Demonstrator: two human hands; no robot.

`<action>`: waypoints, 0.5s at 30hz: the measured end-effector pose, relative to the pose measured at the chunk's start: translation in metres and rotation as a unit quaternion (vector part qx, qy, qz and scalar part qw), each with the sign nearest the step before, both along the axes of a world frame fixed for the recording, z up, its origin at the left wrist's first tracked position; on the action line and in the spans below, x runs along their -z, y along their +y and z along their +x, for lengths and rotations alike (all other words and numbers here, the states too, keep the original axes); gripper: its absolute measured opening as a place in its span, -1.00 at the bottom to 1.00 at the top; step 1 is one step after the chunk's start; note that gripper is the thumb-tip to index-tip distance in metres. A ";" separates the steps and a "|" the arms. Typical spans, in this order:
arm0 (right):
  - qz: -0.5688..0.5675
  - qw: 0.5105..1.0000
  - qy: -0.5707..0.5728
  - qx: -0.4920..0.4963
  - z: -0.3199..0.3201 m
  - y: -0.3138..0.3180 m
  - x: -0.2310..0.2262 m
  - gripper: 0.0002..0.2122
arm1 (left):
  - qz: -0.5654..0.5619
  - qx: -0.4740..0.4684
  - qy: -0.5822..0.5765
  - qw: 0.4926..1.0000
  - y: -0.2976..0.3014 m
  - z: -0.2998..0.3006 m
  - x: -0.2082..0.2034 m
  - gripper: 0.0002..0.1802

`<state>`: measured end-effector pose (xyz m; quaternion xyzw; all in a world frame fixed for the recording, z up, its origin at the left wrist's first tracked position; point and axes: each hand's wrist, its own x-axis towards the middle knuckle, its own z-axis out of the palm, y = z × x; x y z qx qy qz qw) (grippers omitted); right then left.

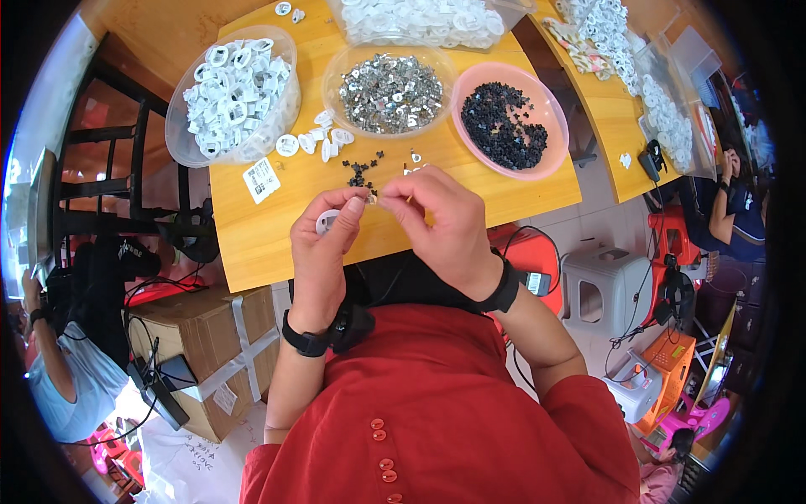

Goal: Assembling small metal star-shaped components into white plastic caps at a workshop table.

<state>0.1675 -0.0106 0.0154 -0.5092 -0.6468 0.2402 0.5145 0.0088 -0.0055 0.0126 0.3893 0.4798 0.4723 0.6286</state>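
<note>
My left hand [326, 239] is closed on a round white plastic part [327, 221], whose edge shows between the fingers and palm. With thumb and forefinger pinched, my right hand [441, 220] meets the left fingertips; a tiny metal piece [371, 199] shows between them, too small to tell which hand grips it. Just beyond the fingertips lies a loose pile of small black parts [359, 174]. A few small metal pieces [413, 157] rest beside it, partly behind my right hand. Several round white parts [323, 141] are scattered farther up the wooden table [260, 244].
Along the far side stand a clear tub of white parts [170, 126], a clear bowl of metal pieces [333, 113] and a pink bowl of black parts [561, 126]. Behind them is another clear tub [495, 35]. A cardboard box [193, 323] and grey stool [600, 290] flank me.
</note>
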 end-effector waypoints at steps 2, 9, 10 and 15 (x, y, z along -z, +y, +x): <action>0.077 0.994 -0.078 -0.004 -0.001 0.001 0.002 -0.92 | -0.036 0.019 -0.064 0.997 0.001 -0.004 0.003 -0.84; 0.152 0.969 -0.193 0.003 -0.004 0.004 0.007 -0.89 | -0.083 0.021 -0.118 0.989 0.002 -0.004 0.005 -0.83; 0.142 0.971 -0.190 0.001 -0.004 0.005 0.006 -0.90 | -0.087 0.023 -0.126 0.988 0.002 -0.004 0.005 -0.82; 0.057 0.994 -0.091 -0.015 -0.004 0.003 0.008 -0.91 | -0.106 0.025 -0.164 0.980 0.003 -0.003 0.003 -0.83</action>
